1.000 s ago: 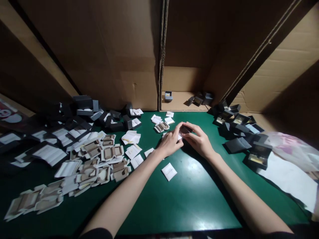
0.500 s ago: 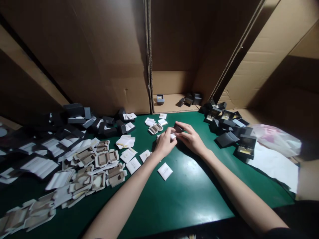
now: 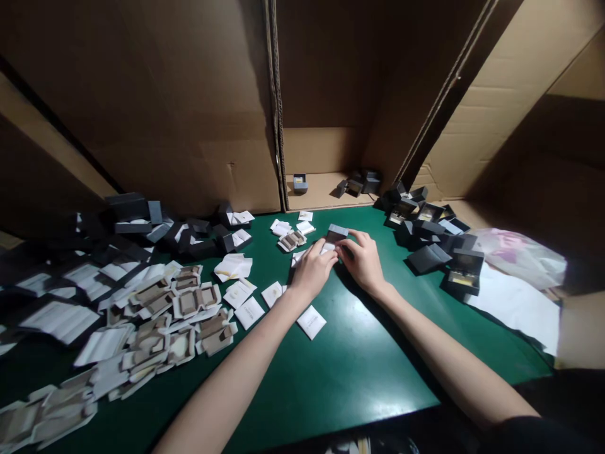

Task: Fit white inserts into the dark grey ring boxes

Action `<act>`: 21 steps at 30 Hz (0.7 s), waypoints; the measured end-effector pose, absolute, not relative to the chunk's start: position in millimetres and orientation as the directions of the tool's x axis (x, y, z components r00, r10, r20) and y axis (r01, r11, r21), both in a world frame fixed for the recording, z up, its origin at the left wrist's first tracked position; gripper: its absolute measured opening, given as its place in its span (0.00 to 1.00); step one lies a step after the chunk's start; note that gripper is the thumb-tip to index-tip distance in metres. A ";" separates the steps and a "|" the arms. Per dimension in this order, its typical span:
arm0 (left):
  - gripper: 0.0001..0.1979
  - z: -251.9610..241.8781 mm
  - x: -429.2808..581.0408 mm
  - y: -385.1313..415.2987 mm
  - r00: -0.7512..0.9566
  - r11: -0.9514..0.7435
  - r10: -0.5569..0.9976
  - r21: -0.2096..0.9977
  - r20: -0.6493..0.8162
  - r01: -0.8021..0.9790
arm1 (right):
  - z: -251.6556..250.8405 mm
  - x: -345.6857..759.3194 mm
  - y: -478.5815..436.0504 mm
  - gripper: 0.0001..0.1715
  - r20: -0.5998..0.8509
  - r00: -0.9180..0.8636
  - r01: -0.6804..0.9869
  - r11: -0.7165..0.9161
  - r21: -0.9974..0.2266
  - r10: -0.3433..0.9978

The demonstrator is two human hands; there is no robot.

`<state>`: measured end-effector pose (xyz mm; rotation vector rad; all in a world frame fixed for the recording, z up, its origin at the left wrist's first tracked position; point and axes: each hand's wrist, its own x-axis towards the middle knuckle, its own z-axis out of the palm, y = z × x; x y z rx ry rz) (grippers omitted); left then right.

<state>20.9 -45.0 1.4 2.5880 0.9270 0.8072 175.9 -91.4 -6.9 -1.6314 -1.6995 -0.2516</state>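
A small dark box is held between my two hands above the green table, its lid raised. Something white shows at its near side, partly hidden by fingers. My left hand is closed, with its fingertips at the box's left and near side. From the right, my right hand grips the box between thumb and fingers. Just beside my left hand lie a white card and a white insert with brown hollows. Below my left forearm is a white square packet.
Dark boxes with white papers and a heap of cardboard inserts cover the left. Open dark boxes, a plastic bag and a white sheet lie right. A cardboard carton stands behind, with small boxes inside.
The dark box has turned in my hands, so its lid now stands up and faces me more. My right hand has shifted slightly, and the whole view has moved a little.
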 end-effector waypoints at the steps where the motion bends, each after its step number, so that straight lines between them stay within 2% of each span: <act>1: 0.09 -0.1 21.0 -44.2 0.646 -0.765 0.639 0.429 0.418 0.480 | -7.3 175.5 -91.4 0.10 0.619 0.113 0.930 0.136 -0.341 0.777; 5: 0.14 -1.4 19.9 -41.1 0.655 -0.765 0.633 0.467 0.413 0.444 | -9.4 177.4 -91.2 0.11 0.571 0.129 0.936 0.090 -0.339 0.810; 9: 0.19 0.6 19.6 -40.0 0.626 -0.732 0.670 0.491 0.399 0.471 | -13.8 182.3 -88.8 0.11 0.549 0.092 0.911 0.152 -0.383 0.831; 15: 0.22 0.2 21.6 -40.3 0.665 -0.752 0.657 0.372 0.356 0.544 | -17.4 186.4 -84.9 0.09 0.578 0.038 0.860 0.267 -0.434 0.815; 21: 0.20 4.3 21.3 -41.8 0.675 -0.749 0.660 0.344 0.328 0.566 | -16.9 182.9 -84.6 0.11 0.575 0.074 0.887 0.209 -0.411 0.815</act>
